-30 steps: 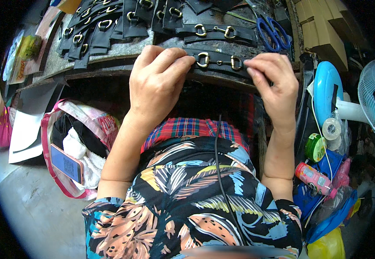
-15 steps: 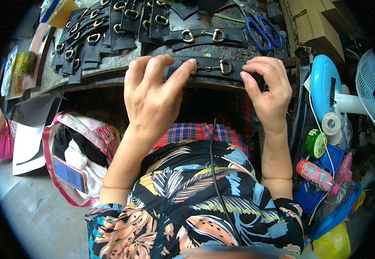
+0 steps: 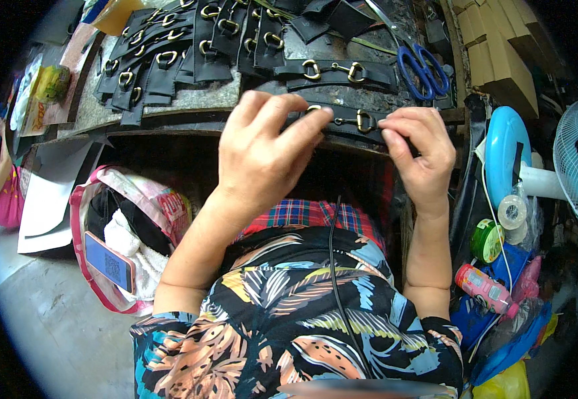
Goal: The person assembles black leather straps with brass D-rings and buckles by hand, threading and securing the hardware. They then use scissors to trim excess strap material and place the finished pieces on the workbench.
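Both bare hands meet at one black strap (image 3: 343,129) lying along the near edge of the workbench (image 3: 189,94), directly between them. Left hand (image 3: 262,156) is bent, its forefinger stretched over one of the strap's metal rings and hiding most of it, its other fingers curled; whether it grips the strap or only rests there, one cannot tell. Right hand (image 3: 425,156) has thumb and forefinger brought close together at the strap's right end, the remaining fingers folded beside them; how firmly they pinch, if at all, cannot be told. A second metal ring and a small link show uncovered between the hands.

Just beyond the hands lies another black strap with two rings, parallel to the first. Blue-handled scissors (image 3: 424,61) lie past the right hand's fingertips. Farther out, ahead and to the left of the left hand, many ringed straps (image 3: 212,46) overlap in a pile on the bench.

Well to the left of the left forearm, and nearer the body, an open pink-edged bag (image 3: 83,253) holds a white cloth (image 3: 146,266) and a phone (image 3: 110,263). Right of the right forearm sit a tape roll (image 3: 511,211), a round green container (image 3: 487,241) and a pink bottle (image 3: 481,287); a fan (image 3: 575,159) stands beyond them.
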Available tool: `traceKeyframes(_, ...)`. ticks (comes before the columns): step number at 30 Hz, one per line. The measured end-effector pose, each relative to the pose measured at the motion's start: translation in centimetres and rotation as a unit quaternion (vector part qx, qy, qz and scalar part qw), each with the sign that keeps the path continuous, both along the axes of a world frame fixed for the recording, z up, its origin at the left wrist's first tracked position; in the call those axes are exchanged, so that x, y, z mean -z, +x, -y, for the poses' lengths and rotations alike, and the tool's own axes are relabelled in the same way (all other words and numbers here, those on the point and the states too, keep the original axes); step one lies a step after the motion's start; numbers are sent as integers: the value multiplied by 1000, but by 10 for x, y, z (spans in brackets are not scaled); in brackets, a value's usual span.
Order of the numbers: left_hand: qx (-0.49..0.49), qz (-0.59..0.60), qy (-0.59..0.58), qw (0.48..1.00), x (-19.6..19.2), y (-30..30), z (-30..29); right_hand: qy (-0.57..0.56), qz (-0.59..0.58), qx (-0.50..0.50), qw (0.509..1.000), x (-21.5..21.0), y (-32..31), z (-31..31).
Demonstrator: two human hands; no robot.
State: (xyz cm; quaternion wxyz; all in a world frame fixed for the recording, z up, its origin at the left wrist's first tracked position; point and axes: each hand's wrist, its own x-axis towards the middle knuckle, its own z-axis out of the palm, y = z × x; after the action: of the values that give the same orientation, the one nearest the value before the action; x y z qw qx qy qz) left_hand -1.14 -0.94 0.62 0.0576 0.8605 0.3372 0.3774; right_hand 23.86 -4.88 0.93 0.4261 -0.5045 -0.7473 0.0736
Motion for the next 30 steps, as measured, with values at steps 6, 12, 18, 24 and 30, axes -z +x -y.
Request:
traceKeyframes(6, -99, -30, 80, 991, -10, -11, -36, 31, 87, 39, 995, -17, 10, -25)
traceKeyframes(12, -89, -65, 96, 989, -10, 8, -55, 43, 142, 59, 987, -20, 11, -52)
traceKeyframes(18, -90, -77, 77, 990, -2, 12, -59, 39, 165, 68, 983, -21, 15, -53)
traceKeyframes(24, -95, -76, 67, 990, 4, 11, -61, 58, 193, 73, 977, -11, 6, -57)
traceKeyframes(30, -93, -75, 71, 990, 7, 11, -63, 32, 189, 71, 979, -11, 14, -60)
